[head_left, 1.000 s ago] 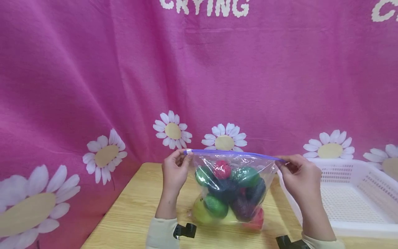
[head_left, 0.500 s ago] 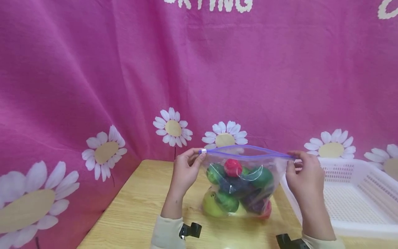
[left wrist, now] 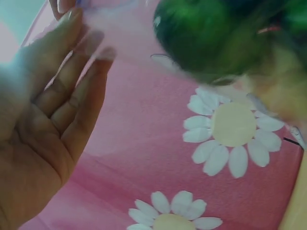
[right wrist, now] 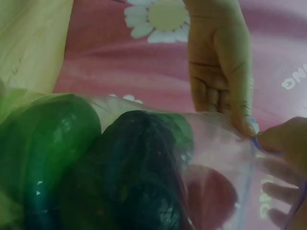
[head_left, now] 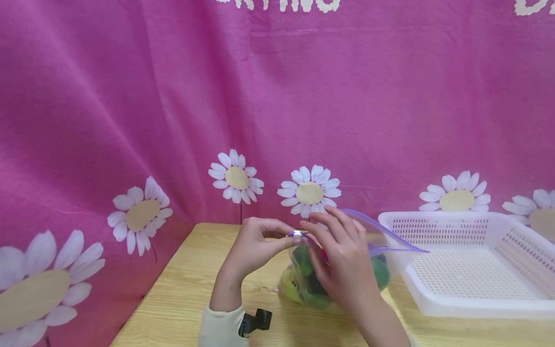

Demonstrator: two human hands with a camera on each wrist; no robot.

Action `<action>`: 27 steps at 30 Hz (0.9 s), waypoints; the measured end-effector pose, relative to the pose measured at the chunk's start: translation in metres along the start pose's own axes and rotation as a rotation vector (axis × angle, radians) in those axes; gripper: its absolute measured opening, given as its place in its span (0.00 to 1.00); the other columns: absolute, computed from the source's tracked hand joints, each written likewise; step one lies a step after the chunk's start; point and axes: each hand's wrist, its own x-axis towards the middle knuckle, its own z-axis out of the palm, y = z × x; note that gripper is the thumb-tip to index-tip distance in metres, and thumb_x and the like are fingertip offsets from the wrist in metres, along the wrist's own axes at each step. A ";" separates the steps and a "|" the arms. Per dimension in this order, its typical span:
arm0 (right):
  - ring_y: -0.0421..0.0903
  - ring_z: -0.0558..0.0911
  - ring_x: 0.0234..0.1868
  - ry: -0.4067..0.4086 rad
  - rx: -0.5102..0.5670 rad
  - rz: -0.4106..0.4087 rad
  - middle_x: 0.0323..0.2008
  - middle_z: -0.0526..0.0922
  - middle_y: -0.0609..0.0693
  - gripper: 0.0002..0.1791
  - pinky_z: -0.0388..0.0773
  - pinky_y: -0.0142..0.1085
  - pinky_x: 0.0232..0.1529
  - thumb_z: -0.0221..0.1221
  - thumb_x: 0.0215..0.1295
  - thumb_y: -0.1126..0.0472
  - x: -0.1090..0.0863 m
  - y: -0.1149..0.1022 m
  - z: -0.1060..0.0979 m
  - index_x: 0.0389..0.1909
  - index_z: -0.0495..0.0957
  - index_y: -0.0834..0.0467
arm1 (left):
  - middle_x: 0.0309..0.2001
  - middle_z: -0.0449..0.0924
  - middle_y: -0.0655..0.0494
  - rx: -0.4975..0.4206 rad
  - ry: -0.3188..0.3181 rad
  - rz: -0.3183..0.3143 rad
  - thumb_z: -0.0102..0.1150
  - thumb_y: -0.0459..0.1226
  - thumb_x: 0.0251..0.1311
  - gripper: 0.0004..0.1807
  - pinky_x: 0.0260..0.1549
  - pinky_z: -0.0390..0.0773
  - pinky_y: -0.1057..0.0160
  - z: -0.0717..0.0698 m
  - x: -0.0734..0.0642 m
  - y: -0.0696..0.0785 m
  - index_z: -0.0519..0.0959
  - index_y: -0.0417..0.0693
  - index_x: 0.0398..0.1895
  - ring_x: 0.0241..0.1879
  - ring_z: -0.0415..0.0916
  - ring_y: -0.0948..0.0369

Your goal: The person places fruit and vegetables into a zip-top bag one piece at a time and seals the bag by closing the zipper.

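Note:
A clear zip bag (head_left: 390, 236) with a purple zip edge stands on the table, filled with produce. Inside I make out a yellow fruit (head_left: 289, 284) and a green one (head_left: 381, 272). The right wrist view adds a dark, avocado-like fruit (right wrist: 139, 167) and a red round one (right wrist: 211, 196). My left hand (head_left: 256, 246) pinches the bag's left top corner by the white slider (head_left: 297, 233). Just beside it, my right hand (head_left: 347, 255) pinches the zip edge between thumb and fingers, covering much of the bag. Towards the right the bag's mouth gapes and its free corner slants outward.
A white perforated plastic basket (head_left: 477, 308) stands right of the bag on the wooden table (head_left: 182, 294). Behind the table hangs a pink cloth (head_left: 368, 106) printed with daisies. A black wrist mount (head_left: 256, 322) sits on the left sleeve.
My right hand has let go of the bag's right corner and crossed left to the slider. The bag's right side has swung loose. The left hand keeps its corner, slightly lower.

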 end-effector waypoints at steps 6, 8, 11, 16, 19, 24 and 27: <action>0.50 0.82 0.45 -0.052 0.023 -0.017 0.38 0.87 0.48 0.09 0.66 0.54 0.54 0.68 0.60 0.62 -0.002 -0.003 0.002 0.41 0.86 0.55 | 0.32 0.89 0.59 0.041 -0.053 0.069 0.74 0.32 0.55 0.04 0.39 0.86 0.60 -0.004 -0.004 0.007 0.91 0.45 0.34 0.34 0.85 0.64; 0.49 0.81 0.43 -0.056 0.024 -0.018 0.36 0.86 0.46 0.10 0.67 0.53 0.52 0.70 0.58 0.64 -0.002 -0.002 0.001 0.41 0.86 0.55 | 0.33 0.90 0.58 0.060 -0.081 0.078 0.73 0.32 0.57 0.05 0.40 0.86 0.62 -0.007 -0.005 0.008 0.91 0.45 0.36 0.35 0.85 0.65; 0.48 0.80 0.41 -0.050 0.017 -0.019 0.32 0.85 0.45 0.10 0.66 0.53 0.50 0.72 0.54 0.66 -0.002 -0.002 0.001 0.38 0.86 0.55 | 0.35 0.90 0.59 0.080 -0.123 0.072 0.70 0.32 0.59 0.06 0.41 0.85 0.62 -0.009 -0.006 0.011 0.91 0.44 0.38 0.37 0.85 0.66; 0.49 0.80 0.41 -0.030 -0.008 -0.017 0.32 0.85 0.46 0.08 0.65 0.55 0.50 0.70 0.54 0.67 -0.002 -0.004 0.003 0.35 0.86 0.55 | 0.33 0.90 0.58 0.098 -0.123 0.140 0.70 0.30 0.59 0.05 0.39 0.85 0.62 -0.010 -0.006 0.010 0.91 0.43 0.37 0.35 0.85 0.67; 0.50 0.80 0.42 -0.012 -0.019 -0.006 0.32 0.85 0.47 0.08 0.65 0.58 0.52 0.68 0.53 0.68 -0.002 -0.004 0.004 0.34 0.85 0.55 | 0.32 0.90 0.55 0.096 -0.095 0.211 0.69 0.28 0.59 0.05 0.37 0.86 0.63 -0.008 -0.004 0.005 0.91 0.40 0.36 0.33 0.86 0.66; 0.51 0.80 0.44 -0.023 -0.045 0.013 0.32 0.85 0.46 0.08 0.63 0.61 0.56 0.66 0.52 0.68 -0.003 0.002 0.005 0.33 0.84 0.54 | 0.31 0.90 0.55 0.098 -0.043 0.257 0.69 0.28 0.58 0.05 0.37 0.86 0.64 -0.008 -0.002 -0.004 0.91 0.41 0.35 0.32 0.86 0.66; 0.51 0.80 0.44 -0.046 -0.064 0.034 0.32 0.85 0.46 0.08 0.62 0.62 0.57 0.67 0.52 0.68 -0.004 0.009 0.003 0.33 0.84 0.54 | 0.32 0.90 0.55 0.111 0.004 0.263 0.70 0.28 0.58 0.05 0.38 0.86 0.63 -0.011 -0.003 -0.010 0.91 0.42 0.36 0.33 0.86 0.66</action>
